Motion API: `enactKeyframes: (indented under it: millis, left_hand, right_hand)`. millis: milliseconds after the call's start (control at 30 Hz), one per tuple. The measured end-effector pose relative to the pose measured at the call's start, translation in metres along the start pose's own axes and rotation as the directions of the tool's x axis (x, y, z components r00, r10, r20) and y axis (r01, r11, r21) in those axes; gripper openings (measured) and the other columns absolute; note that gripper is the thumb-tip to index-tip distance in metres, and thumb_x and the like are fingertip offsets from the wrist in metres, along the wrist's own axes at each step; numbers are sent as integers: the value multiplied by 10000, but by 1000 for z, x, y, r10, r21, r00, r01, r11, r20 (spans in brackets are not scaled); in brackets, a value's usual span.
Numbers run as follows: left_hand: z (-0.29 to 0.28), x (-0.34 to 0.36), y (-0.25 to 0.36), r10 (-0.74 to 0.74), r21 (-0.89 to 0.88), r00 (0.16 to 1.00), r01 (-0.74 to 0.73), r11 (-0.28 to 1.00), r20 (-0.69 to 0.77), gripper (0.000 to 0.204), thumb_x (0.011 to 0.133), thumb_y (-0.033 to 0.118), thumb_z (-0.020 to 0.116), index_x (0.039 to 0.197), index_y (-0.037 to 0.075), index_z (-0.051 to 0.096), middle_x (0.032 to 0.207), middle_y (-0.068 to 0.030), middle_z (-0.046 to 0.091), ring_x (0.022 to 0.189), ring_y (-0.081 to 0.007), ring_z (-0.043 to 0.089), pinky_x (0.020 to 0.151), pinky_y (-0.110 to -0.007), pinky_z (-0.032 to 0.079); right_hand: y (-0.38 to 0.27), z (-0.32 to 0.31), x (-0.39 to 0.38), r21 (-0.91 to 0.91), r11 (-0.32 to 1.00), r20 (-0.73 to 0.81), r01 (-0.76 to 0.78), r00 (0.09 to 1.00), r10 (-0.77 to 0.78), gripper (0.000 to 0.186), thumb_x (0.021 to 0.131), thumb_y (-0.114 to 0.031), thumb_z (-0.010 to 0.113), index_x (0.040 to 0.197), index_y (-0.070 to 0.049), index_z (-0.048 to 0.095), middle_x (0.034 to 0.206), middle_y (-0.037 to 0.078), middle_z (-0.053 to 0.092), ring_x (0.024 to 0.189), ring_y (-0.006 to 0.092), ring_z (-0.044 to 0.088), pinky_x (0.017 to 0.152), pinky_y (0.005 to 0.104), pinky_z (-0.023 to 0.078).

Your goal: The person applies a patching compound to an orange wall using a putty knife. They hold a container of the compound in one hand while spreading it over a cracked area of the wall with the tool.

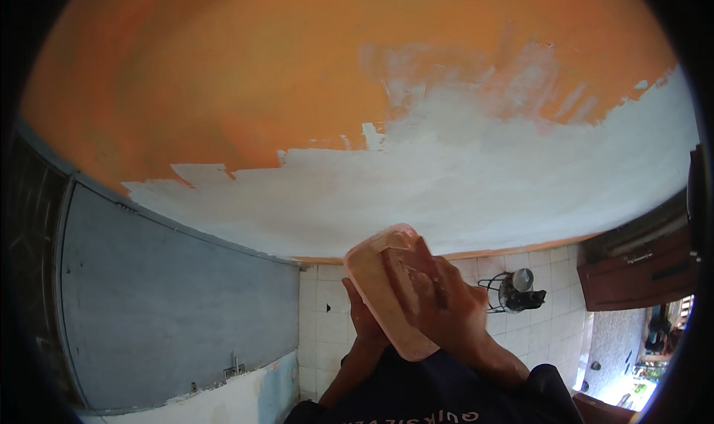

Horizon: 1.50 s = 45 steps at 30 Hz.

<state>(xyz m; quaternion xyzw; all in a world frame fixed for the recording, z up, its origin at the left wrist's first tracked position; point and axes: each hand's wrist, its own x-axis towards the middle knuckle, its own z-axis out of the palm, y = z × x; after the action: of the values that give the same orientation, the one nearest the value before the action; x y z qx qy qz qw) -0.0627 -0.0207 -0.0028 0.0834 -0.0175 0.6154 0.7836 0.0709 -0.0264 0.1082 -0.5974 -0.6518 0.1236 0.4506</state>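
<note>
A rectangular sanding block (411, 341), tan on the side turned up to me and pinkish along its rim, is held tilted in front of my chest. My right hand (460, 312) wraps round the raised, dust-whitened grip on its back. Along the block's left edge, my left hand (364, 314) supports it, with most of its fingers hidden behind the block. Beyond both hands rises a wall (476, 178), coated white below and orange above, with a ragged border and smeared white patches. The block appears apart from the wall.
A grey door (171, 283) with a bolt stands on the left. On the white tiled floor (327, 283), a black-framed stool (506, 294) bears a round pale container and a dark item. Brown wooden furniture (632, 275) is at the right, near a bright opening.
</note>
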Motion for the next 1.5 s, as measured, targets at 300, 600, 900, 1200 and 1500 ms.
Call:
enactKeyframes:
  millis: [300, 600, 900, 1200, 1500]
  left_hand:
    - [2, -2, -1, -59, -135, 998, 56, 989, -21, 761, 1017, 660, 225, 1531, 106, 321, 1484, -131, 449, 1336, -312, 475, 1108, -473, 416]
    - [10, -6, -9, -88, -93, 996, 88, 992, 3, 651, 1067, 561, 228, 1500, 93, 360, 1436, -122, 489, 1299, -280, 505, 1111, -432, 412]
    - [16, -6, -7, -132, -54, 991, 131, 990, -8, 699, 1051, 601, 223, 1508, 88, 350, 1451, -128, 478, 1301, -292, 503, 1111, -448, 408]
    - [15, -15, -8, -127, 327, 926, 251, 911, -356, 814, 1002, 690, 242, 1555, 93, 275, 1539, -135, 392, 1395, -318, 420, 1154, -473, 356]
    - [11, -12, -4, -109, 205, 978, 145, 968, -177, 672, 1058, 575, 251, 1515, 88, 332, 1461, -141, 459, 1334, -306, 478, 1128, -466, 395]
  right_hand:
    - [12, 3, -3, -2, 999, -19, 37, 999, -38, 322, 862, -53, 659, 1167, 49, 631, 732, 151, 700, 509, 266, 668, 438, 343, 505]
    - [0, 7, 2, -24, 999, -14, 29, 999, -29, 267, 864, -28, 680, 1116, 58, 661, 710, 183, 695, 562, 227, 712, 485, 306, 528]
    - [-1, -15, 6, -16, 999, -18, 32, 999, -32, 393, 859, -35, 646, 1249, 5, 631, 710, 109, 690, 507, 234, 659, 448, 320, 505]
    - [-3, -2, -2, -141, 983, 23, 122, 993, -120, 450, 870, -15, 633, 1307, 70, 571, 998, 220, 718, 668, 250, 742, 526, 304, 570]
    - [8, 11, 0, -37, 991, 17, 129, 992, -129, 506, 861, -29, 637, 1352, 33, 531, 1157, 240, 691, 751, 313, 749, 555, 342, 596]
